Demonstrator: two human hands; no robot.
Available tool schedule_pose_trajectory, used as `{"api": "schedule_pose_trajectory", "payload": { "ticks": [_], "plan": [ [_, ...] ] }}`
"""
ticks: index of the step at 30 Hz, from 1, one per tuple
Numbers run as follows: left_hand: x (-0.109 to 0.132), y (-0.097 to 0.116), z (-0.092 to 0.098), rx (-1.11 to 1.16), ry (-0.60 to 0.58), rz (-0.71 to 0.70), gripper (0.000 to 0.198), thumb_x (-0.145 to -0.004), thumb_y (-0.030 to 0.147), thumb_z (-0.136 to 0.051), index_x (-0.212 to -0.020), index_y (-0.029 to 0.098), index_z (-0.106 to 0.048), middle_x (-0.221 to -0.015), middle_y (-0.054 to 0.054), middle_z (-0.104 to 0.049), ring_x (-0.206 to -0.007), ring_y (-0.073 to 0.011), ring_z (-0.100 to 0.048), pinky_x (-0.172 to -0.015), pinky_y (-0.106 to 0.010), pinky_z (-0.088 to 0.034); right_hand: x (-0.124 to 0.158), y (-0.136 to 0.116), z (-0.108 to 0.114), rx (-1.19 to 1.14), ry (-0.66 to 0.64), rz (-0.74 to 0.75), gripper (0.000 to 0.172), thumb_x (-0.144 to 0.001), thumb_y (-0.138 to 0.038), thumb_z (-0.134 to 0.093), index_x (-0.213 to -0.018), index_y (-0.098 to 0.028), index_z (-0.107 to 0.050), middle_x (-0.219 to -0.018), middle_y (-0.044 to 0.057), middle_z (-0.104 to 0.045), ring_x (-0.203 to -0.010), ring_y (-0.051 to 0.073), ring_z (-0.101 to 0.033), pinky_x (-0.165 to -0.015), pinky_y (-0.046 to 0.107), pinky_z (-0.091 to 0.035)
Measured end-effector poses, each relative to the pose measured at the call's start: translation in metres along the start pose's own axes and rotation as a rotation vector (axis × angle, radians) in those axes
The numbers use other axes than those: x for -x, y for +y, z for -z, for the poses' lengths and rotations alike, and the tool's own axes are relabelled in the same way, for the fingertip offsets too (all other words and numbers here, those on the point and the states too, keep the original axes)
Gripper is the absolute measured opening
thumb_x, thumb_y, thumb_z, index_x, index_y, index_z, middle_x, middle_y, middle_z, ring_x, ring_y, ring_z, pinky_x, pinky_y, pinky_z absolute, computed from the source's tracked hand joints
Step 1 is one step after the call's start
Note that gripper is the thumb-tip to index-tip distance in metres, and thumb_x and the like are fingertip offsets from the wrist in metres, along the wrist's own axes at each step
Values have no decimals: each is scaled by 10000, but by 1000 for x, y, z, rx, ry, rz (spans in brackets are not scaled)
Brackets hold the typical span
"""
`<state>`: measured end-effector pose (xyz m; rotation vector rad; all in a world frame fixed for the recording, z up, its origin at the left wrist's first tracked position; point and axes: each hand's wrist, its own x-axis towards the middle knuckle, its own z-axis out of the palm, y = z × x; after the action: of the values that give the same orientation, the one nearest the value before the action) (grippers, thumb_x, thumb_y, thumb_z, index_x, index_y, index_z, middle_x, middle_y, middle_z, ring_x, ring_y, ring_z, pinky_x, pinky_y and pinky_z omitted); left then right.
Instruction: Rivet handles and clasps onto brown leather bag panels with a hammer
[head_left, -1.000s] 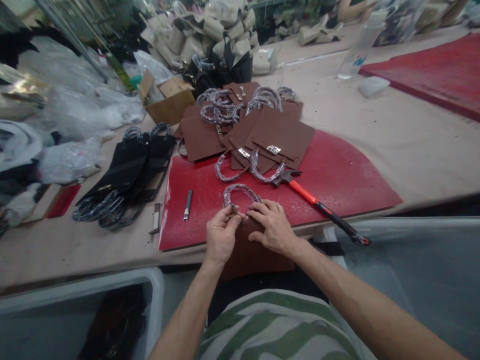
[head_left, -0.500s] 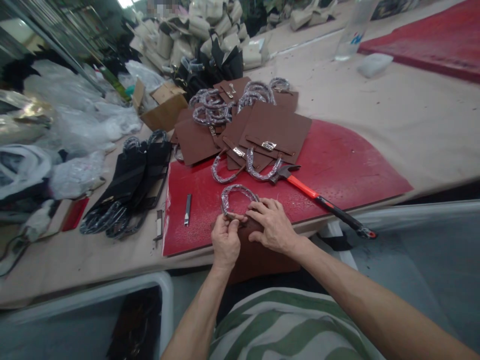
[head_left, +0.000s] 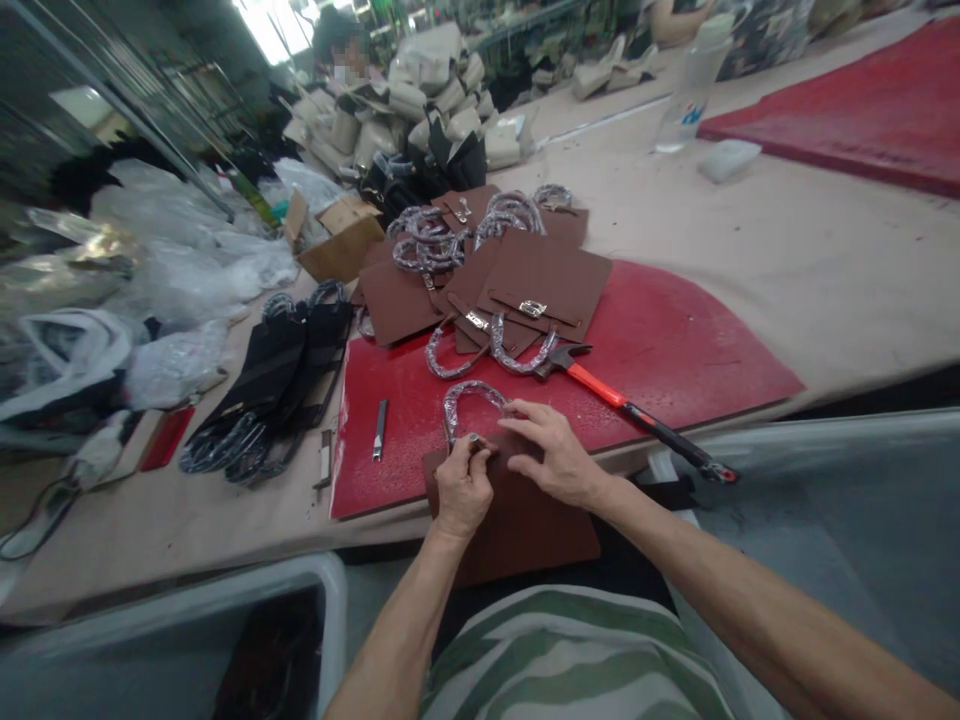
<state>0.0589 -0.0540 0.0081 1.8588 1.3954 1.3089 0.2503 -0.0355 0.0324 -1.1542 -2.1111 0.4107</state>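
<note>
A brown leather panel with a plastic-wrapped loop handle hangs partly over the table's front edge. At the base of the handle, my left hand is closed in a pinch on a narrow brown strap; its fingertips partly hide that strap. My right hand is over the panel's upper right, fingers spread, with the index fingertip close to the handle's right end. Whether that fingertip touches the handle, I cannot tell.
A claw hammer and a small metal punch-like tool lie on the red board. Behind are stacked brown panels. Black pieces with wrapped handles lie left. Grey bins flank me. A person is far back.
My right hand has lifted slightly off the handle's right end and its fingers have spread. My left hand has turned, its pinch shifting a little right. More of the brown panel shows.
</note>
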Motion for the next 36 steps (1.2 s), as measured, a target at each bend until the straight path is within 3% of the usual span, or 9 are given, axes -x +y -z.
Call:
{"api": "schedule_pose_trajectory", "payload": {
  "ticks": [3,7,10,17,20,24,30,33,36],
  "plan": [
    [0,0,0,40,3,-17,139,-974,233,-463,-922,200,-587,-875,-37,-698,-831,-159,-681,-789,-262,-542,13,20,33,189,214,-155,359,-868,-219,-608,-1220,-153,-620,-1327,140,-538,-1214,304,-481,-1064,465,-390],
    [0,-2,0,35,-9,-71,153,-969,213,-458,-925,199,-605,-872,-39,-695,-826,-161,-680,-787,-262,-537,25,39,80,377,34,-610,240,-849,-238,-600,-1057,-119,-619,-1157,198,-541,-1118,360,-485,-979,502,-396],
    [1,-4,-1,21,-13,-91,149,-964,215,-461,-954,206,-609,-885,-46,-711,-834,-173,-694,-771,-265,-541,23,40,96,201,-81,-788,48,-798,-184,-571,-804,-166,-527,-885,128,-531,-958,307,-534,-891,454,-424],
    [3,-10,-7,45,16,-123,160,-958,228,-463,-994,222,-618,-895,-52,-716,-826,-187,-703,-774,-277,-563,17,-8,99,-337,-287,-891,356,-822,-574,-425,-775,-223,-396,-645,-15,-396,-477,130,-370,-441,272,-403],
    [4,-12,-8,62,33,-119,170,-954,244,-469,-1011,217,-627,-889,-61,-713,-819,-190,-700,-778,-280,-570,18,-44,107,-413,-182,-844,445,-886,-667,-296,-829,-234,-380,-611,-55,-329,-410,117,-299,-372,251,-321],
    [4,-14,-8,71,33,-113,183,-955,251,-461,-1014,213,-630,-911,-70,-716,-844,-193,-702,-808,-291,-572,20,-76,110,-79,96,-443,445,-975,-632,-317,-819,-228,-421,-585,-20,-431,-446,138,-398,-453,266,-279],
    [6,-17,-9,14,10,-123,195,-968,255,-447,-993,217,-636,-850,-69,-709,-780,-198,-698,-741,-285,-564,12,-90,117,299,-295,-187,280,-965,-387,-341,-762,-230,-452,-564,26,-515,-423,163,-380,-508,334,-130],
    [7,-18,-10,53,14,-108,187,-970,262,-452,-1021,220,-627,-914,-65,-723,-845,-192,-708,-796,-285,-570,-6,-122,143,119,-9,-121,324,-1013,-448,-400,-773,-241,-464,-549,-12,-467,-422,146,-388,-463,305,-204],
    [8,-17,-9,61,16,-92,182,-962,274,-468,-1028,219,-628,-928,-66,-726,-864,-196,-709,-821,-293,-574,-10,-140,145,-63,567,-127,273,-1045,-438,-410,-859,-258,-495,-604,-11,-477,-471,163,-441,-486,294,-340]
  ]
}}
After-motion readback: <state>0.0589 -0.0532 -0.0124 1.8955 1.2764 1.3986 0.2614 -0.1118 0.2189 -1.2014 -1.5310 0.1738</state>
